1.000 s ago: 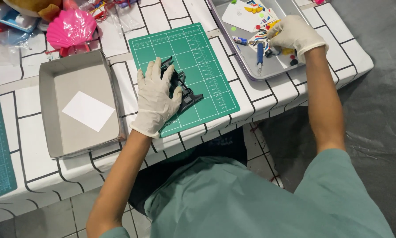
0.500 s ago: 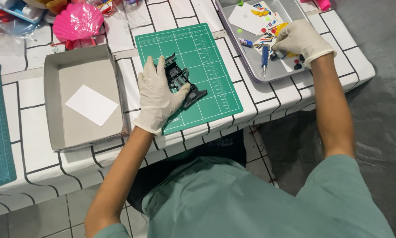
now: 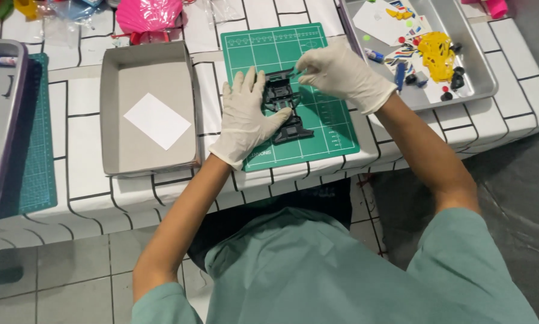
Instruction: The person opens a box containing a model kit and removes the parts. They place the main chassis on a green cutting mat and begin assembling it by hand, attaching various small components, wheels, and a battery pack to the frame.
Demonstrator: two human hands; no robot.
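The black toy car chassis [image 3: 284, 108] lies flat under my left hand [image 3: 243, 117], fingers spread — my right hand [image 3: 341, 72] pinches something small, so I should press gently, straight down.

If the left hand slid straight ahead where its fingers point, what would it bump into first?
Probably nothing solid at once: the left hand points up the green cutting mat, beside the black toy car frame. Farther on lies the pink plastic shell, though depth is unclear.

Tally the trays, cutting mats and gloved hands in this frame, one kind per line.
Trays: 3, the cardboard tray, the right metal tray, the left metal tray
Cutting mats: 2, the middle mat, the left mat
Gloved hands: 2, the left hand, the right hand
Total: 7
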